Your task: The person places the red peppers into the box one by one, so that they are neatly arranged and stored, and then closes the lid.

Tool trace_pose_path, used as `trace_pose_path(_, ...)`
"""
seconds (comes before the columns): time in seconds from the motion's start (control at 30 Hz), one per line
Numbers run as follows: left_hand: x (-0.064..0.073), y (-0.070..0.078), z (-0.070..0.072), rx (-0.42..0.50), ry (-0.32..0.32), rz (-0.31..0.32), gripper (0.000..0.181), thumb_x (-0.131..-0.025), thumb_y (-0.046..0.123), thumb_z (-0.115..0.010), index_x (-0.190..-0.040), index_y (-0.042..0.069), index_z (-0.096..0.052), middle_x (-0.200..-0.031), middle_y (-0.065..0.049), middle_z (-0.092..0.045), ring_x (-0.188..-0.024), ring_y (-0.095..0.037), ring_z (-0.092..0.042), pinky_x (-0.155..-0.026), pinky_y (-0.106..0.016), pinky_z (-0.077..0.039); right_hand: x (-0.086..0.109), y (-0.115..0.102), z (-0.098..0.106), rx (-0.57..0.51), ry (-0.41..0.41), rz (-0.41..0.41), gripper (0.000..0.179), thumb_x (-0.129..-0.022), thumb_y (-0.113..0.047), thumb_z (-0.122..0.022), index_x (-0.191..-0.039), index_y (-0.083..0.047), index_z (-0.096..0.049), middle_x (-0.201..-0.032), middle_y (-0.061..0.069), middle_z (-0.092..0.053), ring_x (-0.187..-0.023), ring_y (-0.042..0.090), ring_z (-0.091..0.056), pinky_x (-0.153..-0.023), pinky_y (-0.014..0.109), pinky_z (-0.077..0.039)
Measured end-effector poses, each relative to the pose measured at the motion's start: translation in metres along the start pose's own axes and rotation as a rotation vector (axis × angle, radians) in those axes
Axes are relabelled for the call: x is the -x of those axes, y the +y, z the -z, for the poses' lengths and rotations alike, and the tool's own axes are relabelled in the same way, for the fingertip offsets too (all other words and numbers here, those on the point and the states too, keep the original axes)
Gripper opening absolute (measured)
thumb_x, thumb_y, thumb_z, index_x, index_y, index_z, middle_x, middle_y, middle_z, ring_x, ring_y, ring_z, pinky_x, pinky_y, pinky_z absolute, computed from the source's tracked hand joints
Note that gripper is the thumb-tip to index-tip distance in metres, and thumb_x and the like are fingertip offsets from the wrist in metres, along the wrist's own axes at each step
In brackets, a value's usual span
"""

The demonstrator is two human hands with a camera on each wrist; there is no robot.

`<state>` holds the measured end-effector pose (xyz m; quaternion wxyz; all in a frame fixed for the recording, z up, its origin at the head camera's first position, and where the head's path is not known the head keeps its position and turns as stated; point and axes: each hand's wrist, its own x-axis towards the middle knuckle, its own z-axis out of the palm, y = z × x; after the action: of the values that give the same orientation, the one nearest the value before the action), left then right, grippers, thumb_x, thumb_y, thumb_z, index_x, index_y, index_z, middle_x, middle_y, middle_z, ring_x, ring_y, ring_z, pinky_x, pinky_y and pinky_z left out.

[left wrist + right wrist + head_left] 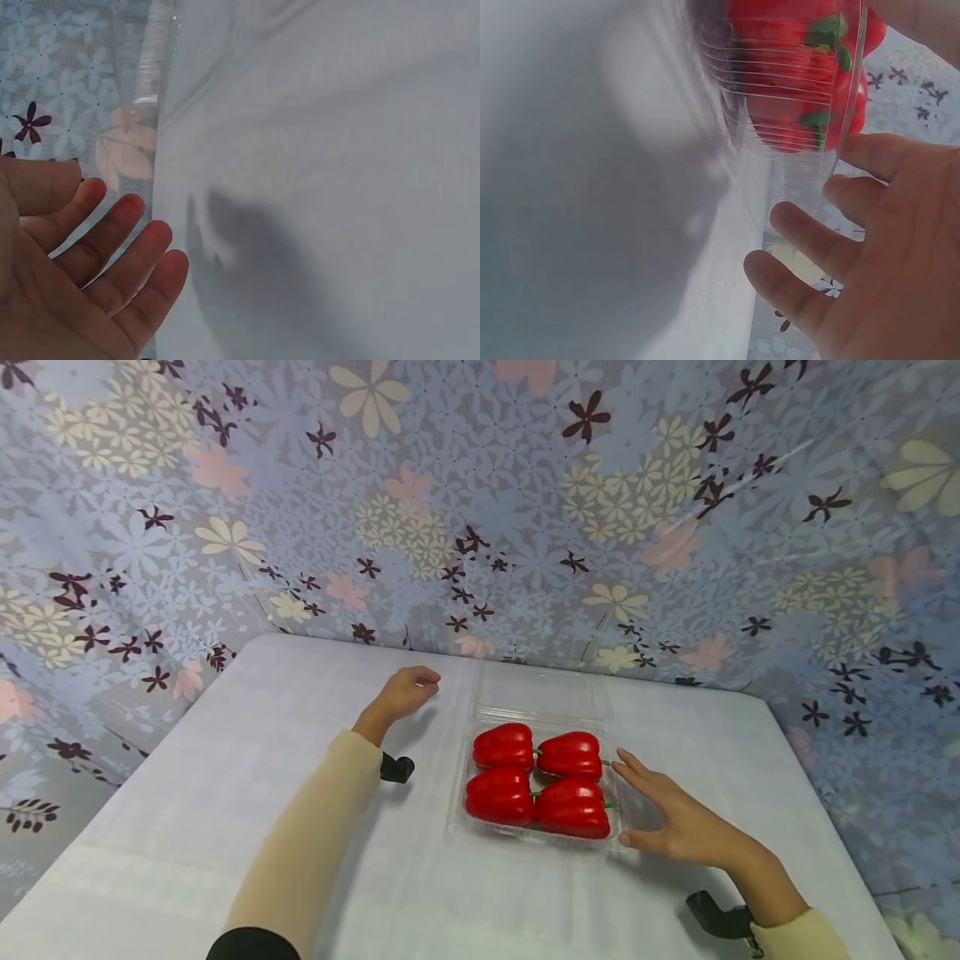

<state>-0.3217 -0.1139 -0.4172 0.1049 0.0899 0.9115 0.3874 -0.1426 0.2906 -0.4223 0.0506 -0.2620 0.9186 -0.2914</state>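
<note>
Several red bell peppers (498, 796) lie on their sides in a clear plastic clamshell box (517, 833), green stems pointing right. Its transparent lid (538, 693) is folded back toward the rear of the table. At the box's right side is my right hand (671, 818), thumb and fingers spread apart. In the right wrist view its fingers (855, 199) are extended, with the index fingertip right at the box's rim. Left of the lid, over the cloth, hovers my left hand (405, 692). Its fingers (124, 281) are loosely bent with nothing in them.
A white cloth covers the table (187, 785). Behind it and along the sides hangs a flowered curtain (480, 510). Black wrist camera mounts stick out beside the left wrist (397, 768) and the right wrist (716, 917).
</note>
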Motion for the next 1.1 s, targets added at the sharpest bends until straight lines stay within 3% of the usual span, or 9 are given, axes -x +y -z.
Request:
trace_pose_path(0.27, -0.004, 0.013, -0.015, 0.199, -0.047, 0.081, 0.042, -0.102, 0.019, -0.045, -0.139, 0.000, -0.054, -0.136, -0.020, -0.060, -0.118, -0.033, -0.061, -0.089, -0.037, -0.054, 0.000, 0.000, 0.000, -0.001, -0.008, -0.032, 0.090, -0.080, -0.032, -0.080, -0.154, -0.007, -0.034, -0.161, 0.028, -0.025, -0.138, 0.052, -0.035, -0.099, 0.078, -0.035)
trace_pose_path(0.47, -0.011, 0.020, -0.022, 0.294, -0.101, 0.165, 0.045, -0.101, 0.024, -0.047, -0.140, 0.002, -0.052, -0.140, -0.018, -0.057, -0.123, -0.033, -0.060, -0.101, -0.043, -0.052, -0.001, -0.001, 0.001, -0.006, -0.011, -0.029, 0.088, -0.080, -0.032, -0.080, -0.153, -0.007, -0.036, -0.160, 0.028, -0.025, -0.138, 0.052, -0.035, -0.099, 0.078, -0.036)
trace_pose_path(0.67, -0.016, 0.027, -0.031, 0.310, -0.124, 0.211, 0.044, -0.101, 0.028, -0.052, -0.137, 0.003, -0.057, -0.136, -0.017, -0.061, -0.121, -0.030, -0.061, -0.103, -0.041, -0.052, 0.000, -0.002, 0.001, -0.028, -0.018, -0.043, 0.088, -0.080, -0.032, -0.080, -0.152, -0.006, -0.037, -0.161, 0.027, -0.025, -0.138, 0.052, -0.034, -0.099, 0.078, -0.035)
trace_pose_path(0.83, -0.018, 0.031, -0.038, 0.283, -0.107, 0.202, 0.037, -0.099, 0.022, -0.057, -0.130, 0.002, -0.062, -0.131, -0.016, -0.064, -0.116, -0.027, -0.064, -0.102, -0.039, -0.054, -0.001, -0.001, 0.001, -0.028, -0.025, -0.041, 0.088, -0.080, -0.032, -0.080, -0.153, -0.006, -0.036, -0.161, 0.027, -0.024, -0.139, 0.053, -0.033, -0.099, 0.079, -0.034)
trace_pose_path(1.1, -0.019, 0.033, -0.039, 0.324, -0.089, 0.195, 0.035, -0.099, 0.016, -0.057, -0.129, 0.000, -0.062, -0.131, -0.018, -0.063, -0.117, -0.028, -0.063, -0.104, -0.039, -0.052, -0.002, 0.000, 0.001, -0.039, -0.023, -0.032, 0.088, -0.080, -0.031, -0.080, -0.152, -0.003, -0.037, -0.161, 0.028, -0.024, -0.139, 0.054, -0.033, -0.099, 0.079, -0.034)
